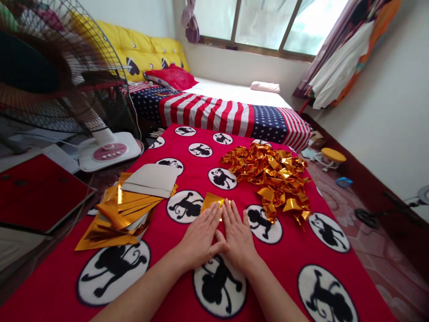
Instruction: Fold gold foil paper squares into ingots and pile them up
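Note:
Both my hands lie flat, side by side, over a sheet of gold foil paper [210,199] on the red cloth with monkey prints. My left hand [203,235] has its fingers stretched over the sheet's left and middle part. Beside it, my right hand [237,232] presses its straight fingers on the right part; the thumbs overlap. Much of the sheet is hidden under the fingers. To the left is a loose stack of gold foil sheets [110,217] topped by a grey card [150,179]. A heap of folded gold foil pieces [271,167] lies to the right.
A standing fan [109,152] is at the left, near a red board [40,192] on the floor. Behind the red-covered surface is a bed with a flag-patterned cover [214,112]. A yellow stool [333,155] stands on the floor at the right.

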Action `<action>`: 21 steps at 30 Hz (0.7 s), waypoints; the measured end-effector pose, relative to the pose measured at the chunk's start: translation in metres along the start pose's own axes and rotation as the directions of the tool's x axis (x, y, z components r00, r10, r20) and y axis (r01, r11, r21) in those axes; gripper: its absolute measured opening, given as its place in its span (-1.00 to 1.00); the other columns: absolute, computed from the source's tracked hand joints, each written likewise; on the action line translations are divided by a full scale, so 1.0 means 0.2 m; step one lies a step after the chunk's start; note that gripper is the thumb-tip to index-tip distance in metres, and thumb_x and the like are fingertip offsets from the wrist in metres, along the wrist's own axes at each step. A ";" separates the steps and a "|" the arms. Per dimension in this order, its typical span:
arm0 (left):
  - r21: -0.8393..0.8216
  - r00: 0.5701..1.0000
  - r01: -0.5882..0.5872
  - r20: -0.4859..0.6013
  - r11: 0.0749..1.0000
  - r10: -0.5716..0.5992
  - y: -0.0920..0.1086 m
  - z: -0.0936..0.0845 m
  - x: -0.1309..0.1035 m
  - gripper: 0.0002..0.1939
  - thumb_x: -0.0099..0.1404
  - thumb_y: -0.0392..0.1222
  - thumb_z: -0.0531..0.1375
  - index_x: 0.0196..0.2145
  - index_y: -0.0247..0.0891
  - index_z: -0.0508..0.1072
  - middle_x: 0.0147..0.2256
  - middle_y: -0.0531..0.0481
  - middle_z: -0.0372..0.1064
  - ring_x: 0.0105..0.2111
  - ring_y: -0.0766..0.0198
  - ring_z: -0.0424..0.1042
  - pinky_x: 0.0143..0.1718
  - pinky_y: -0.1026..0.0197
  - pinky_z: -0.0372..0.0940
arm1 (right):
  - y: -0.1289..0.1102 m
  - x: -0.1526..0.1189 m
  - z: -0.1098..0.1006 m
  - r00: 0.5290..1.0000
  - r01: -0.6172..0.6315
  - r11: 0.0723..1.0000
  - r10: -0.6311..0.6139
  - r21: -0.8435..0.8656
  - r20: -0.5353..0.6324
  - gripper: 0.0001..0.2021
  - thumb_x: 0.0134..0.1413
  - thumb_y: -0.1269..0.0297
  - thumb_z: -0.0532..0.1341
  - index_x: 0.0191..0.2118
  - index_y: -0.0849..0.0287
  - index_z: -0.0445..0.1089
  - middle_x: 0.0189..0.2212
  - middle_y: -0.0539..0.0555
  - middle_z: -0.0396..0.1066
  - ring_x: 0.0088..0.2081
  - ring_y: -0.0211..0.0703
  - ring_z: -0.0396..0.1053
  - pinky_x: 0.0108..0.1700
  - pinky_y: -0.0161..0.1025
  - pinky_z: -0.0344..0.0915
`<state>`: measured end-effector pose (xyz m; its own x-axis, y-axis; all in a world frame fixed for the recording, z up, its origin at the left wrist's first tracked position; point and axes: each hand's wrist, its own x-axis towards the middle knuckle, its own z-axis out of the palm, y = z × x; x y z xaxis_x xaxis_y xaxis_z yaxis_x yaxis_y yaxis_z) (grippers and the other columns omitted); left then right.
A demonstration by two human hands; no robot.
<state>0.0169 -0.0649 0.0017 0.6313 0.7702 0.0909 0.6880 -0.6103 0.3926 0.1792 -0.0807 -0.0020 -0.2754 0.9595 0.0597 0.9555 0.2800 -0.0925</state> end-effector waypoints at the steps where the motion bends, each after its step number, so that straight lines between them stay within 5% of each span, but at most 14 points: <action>1: 0.032 1.000 0.012 -0.017 0.999 -0.011 -0.03 0.00 -0.01 -0.12 0.31 0.28 -0.06 0.36 -0.35 -0.19 0.37 -0.21 -0.27 0.36 0.07 -0.25 0.33 -0.02 -0.12 | 0.00 0.00 -0.01 1.000 -0.005 1.000 0.005 0.007 0.004 -0.33 0.27 0.03 -0.08 0.39 0.19 -0.25 0.39 0.08 -0.38 0.39 -0.01 -0.44 0.33 0.15 -0.36; 7: 0.175 0.987 0.120 -0.128 0.977 -0.098 -0.12 -0.01 -0.06 -0.20 0.33 0.29 -0.10 0.33 -0.29 -0.02 0.35 -0.17 -0.17 0.34 0.07 -0.13 0.30 -0.05 -0.08 | -0.01 -0.01 -0.02 1.000 -0.010 0.999 0.010 0.031 0.005 -0.31 0.27 -0.03 -0.10 0.39 0.22 -0.24 0.39 0.04 -0.40 0.39 -0.02 -0.46 0.33 0.15 -0.35; 21: 0.218 0.978 0.142 -0.181 0.966 -0.102 -0.10 -0.01 -0.05 -0.23 0.33 0.27 -0.09 0.31 -0.29 0.04 0.34 -0.17 -0.10 0.33 0.05 -0.07 0.29 -0.06 -0.04 | -0.01 -0.01 -0.02 1.000 -0.008 0.999 0.008 0.032 -0.008 -0.30 0.26 -0.01 -0.08 0.39 0.23 -0.24 0.39 0.03 -0.39 0.39 -0.04 -0.46 0.34 0.14 -0.34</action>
<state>-0.0035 -0.0613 -0.0058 0.4820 0.8494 0.2148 0.8317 -0.5207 0.1926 0.1782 -0.0825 0.0025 -0.2667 0.9615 0.0669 0.9539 0.2732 -0.1243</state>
